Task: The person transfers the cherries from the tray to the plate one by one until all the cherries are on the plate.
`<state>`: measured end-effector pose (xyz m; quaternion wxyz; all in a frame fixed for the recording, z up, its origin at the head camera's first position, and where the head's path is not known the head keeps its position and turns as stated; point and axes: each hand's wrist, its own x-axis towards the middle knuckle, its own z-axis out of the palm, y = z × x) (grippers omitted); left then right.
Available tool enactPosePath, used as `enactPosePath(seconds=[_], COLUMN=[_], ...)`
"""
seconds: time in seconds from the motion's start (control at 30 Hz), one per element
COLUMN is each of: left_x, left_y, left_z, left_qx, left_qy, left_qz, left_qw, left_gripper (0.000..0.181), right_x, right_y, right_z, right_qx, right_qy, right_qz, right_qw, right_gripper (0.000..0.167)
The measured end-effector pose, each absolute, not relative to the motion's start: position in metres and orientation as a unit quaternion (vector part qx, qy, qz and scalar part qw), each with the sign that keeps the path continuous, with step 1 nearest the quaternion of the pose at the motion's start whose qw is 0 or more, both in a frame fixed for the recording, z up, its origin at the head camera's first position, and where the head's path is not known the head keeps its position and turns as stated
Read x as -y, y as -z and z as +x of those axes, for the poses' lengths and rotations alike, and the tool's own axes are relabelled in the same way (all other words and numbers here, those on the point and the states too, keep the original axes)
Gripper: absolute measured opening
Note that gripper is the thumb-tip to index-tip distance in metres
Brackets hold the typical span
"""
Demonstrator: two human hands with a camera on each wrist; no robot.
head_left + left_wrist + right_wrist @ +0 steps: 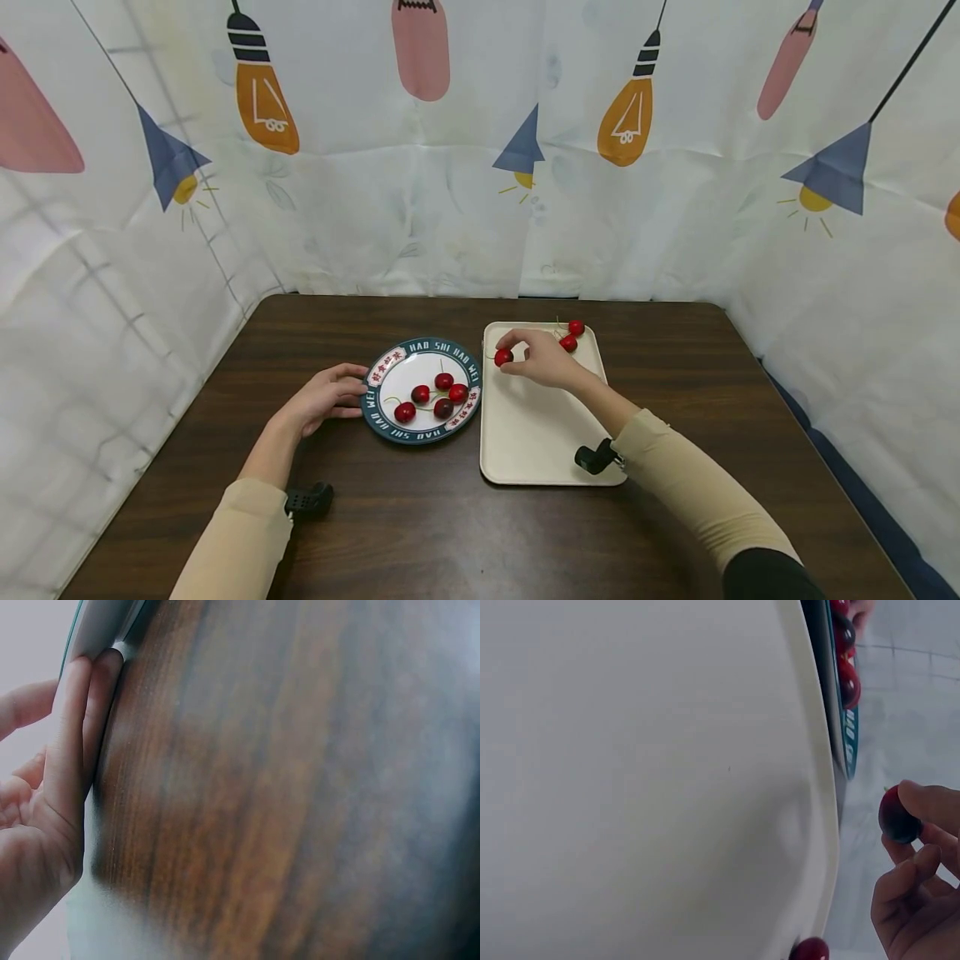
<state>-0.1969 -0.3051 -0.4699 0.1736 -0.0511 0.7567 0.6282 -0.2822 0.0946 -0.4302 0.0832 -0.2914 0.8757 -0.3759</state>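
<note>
Fingers (517, 337) of the right hand (546, 358) pinch one cherry (898, 816), round, glossy, red shading to near black, over the left side of the cream tray (540, 425); two red cherries (568, 343) sit at its far right corner; the left hand (326, 400), fingers slightly apart, touches the blue-rimmed plate (422, 346), where five shiny cherries (443, 408) lie, one darkest.

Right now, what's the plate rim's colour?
The plate rim is mostly dark teal, clearest in head view.
</note>
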Motion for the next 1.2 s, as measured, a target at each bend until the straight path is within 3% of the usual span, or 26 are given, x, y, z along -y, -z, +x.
enactPosePath(seconds=[1.2], left_x=[0.305], left_y=[0.472], left_z=[-0.197], left_qx=[-0.758], left_qy=[-0.628], left_qz=[-0.054], left_qw=[0.168], left_gripper=[0.057], right_x=[-0.015], right_y=[0.438], right_z=[-0.256], right_qx=[-0.838], right_qy=[0.356], right_qz=[-0.395], right_qw=[0.125], right_gripper=[0.027])
